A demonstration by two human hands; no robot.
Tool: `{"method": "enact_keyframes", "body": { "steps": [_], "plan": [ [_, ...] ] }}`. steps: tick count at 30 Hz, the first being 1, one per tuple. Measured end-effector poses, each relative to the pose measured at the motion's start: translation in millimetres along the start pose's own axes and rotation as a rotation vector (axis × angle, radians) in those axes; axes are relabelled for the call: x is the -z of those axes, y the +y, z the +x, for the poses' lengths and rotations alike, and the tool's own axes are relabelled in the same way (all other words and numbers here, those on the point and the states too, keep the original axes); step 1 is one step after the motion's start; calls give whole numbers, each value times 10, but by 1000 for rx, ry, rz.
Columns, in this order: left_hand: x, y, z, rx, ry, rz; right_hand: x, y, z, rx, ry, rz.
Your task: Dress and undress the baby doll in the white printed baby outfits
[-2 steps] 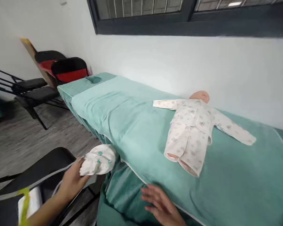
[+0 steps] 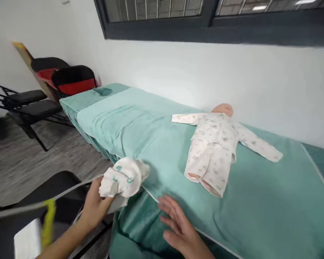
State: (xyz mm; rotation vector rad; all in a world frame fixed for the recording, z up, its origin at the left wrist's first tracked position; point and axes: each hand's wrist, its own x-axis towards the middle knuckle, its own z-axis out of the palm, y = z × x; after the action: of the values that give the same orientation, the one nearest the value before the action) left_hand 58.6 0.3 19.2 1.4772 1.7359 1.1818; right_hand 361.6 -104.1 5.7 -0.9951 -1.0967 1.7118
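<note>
My left hand (image 2: 95,205) is closed around a white diaper (image 2: 125,178) with small green prints. The diaper is bunched up and held above the near edge of the bed. Lower in the middle, my right hand (image 2: 179,226) is empty, its fingers apart, close to the bed's edge. A baby doll (image 2: 213,144) in a white printed top and trousers lies on its back on the green sheet. Its head points to the wall and its arms are stretched out. The trouser legs hang loose past the body, so the feet are hidden.
The long bed (image 2: 156,140) with a green cover stands against the white wall under a dark window frame (image 2: 156,30). A black chair (image 2: 62,187) is at the lower left, with a cable and a white box (image 2: 28,239) near my left forearm. More chairs (image 2: 72,81) stand at the far left.
My left hand has moved right and slightly up with the diaper, bringing it over the bed's edge. My right hand has risen a little, fingers still spread. The view has shifted slightly.
</note>
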Motion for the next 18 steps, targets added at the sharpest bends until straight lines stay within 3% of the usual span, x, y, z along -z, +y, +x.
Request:
{"method": "enact_keyframes", "body": {
  "steps": [2, 5, 10, 15, 18],
  "plan": [
    [-373, 437, -108, -22, -47, -277, -153, -306, 152, 129, 120, -155],
    [-830, 1031, -218, 47, -228, -619, -287, -749, 328, 214, 231, -224],
    [-1303, 1741, -276, 118, -460, -959, -226, -1220, 456, 419, 619, -202],
    [-1450, 2006, -284, 54, -808, -964, 205, -1412, 221, 517, 857, -171],
    [-1496, 1945, -204, -2, -834, -862, 621, -1509, -194, 560, 1029, -171]
  ]
}}
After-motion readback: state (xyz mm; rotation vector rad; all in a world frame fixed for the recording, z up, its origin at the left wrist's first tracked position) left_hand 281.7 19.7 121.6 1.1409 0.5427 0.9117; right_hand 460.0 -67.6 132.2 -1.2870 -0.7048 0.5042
